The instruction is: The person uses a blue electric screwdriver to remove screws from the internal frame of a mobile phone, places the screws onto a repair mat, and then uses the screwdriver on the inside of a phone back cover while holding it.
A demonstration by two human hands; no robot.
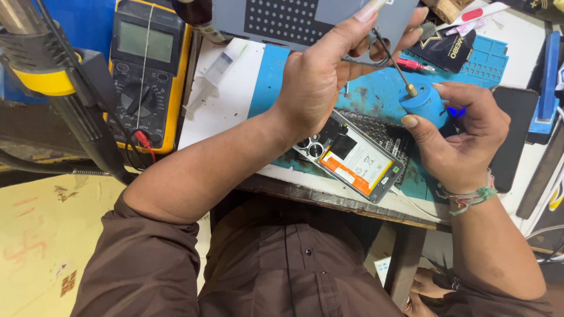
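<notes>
Left hand [320, 82] fingers pinch a small metal part, steadying it against the thin shaft above the right hand [464, 135] fingers, which wrap a blue cylindrical-handled screwdriver [424, 104]; the opened smartphone [352, 155] lies on the bench below both.

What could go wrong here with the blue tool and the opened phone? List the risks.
1. The blue tool in the right hand has a thin metal tip right by the left hand's fingers; a slip could jab them.
2. The opened phone lies with its battery exposed below both hands; a dropped tool might hit it.
3. The phone sits near the table edge and could get knocked off.
</notes>
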